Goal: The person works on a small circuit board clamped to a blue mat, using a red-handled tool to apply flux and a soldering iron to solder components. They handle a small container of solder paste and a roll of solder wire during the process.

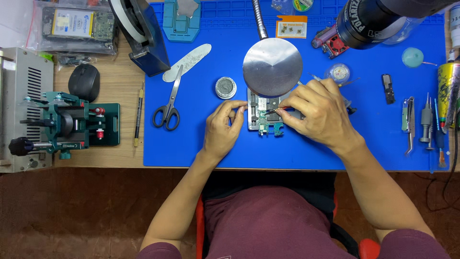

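Board (265,116) | in holder (252,111), frame centre, on blue mat (335,148) | left hand (222,128) grip together on holder edge | right hand (320,111) grip clamped on thin tool (277,110), tip at board | judged: work mid-way, board not yet removed

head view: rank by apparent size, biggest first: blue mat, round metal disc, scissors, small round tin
1. blue mat
2. round metal disc, though it sits raised nearer the camera, so it may look bigger than it is
3. scissors, longer than the disc is wide but thin
4. small round tin
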